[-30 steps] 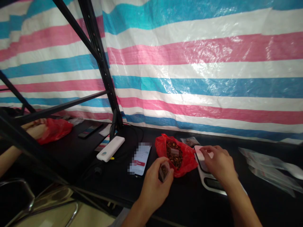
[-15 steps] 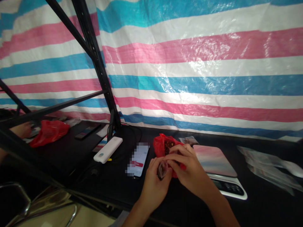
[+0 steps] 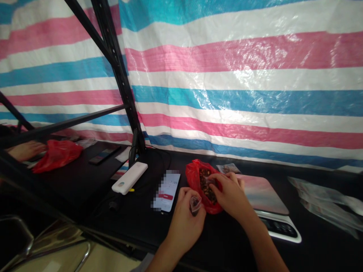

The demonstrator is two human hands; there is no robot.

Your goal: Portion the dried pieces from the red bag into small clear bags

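Note:
My left hand [image 3: 187, 215] is closed around a small clear plastic bag [image 3: 195, 204], its mouth held open and facing up. A red plastic bag [image 3: 193, 173] stands open just beyond, with dark brown and tan dried bits [image 3: 204, 185] inside. Over the right side of that bag, my right hand [image 3: 229, 190] pinches with thumb and fingers down at the dried bits. Something small and clear shows at its fingertips, too blurred to name.
A kitchen scale [image 3: 266, 196] stands at the right, with a small filled bag [image 3: 227, 168] behind it. Flat clear bags [image 3: 320, 200] lie farther right. Left are a phone [image 3: 168, 192], a white power bank [image 3: 130, 177] and a black metal frame [image 3: 121, 83]. Another person's hand [image 3: 27, 150] is beyond.
My right hand has moved from the small bag's mouth to the dried bits in the red bag. The left hand keeps the small bag in nearly the same place.

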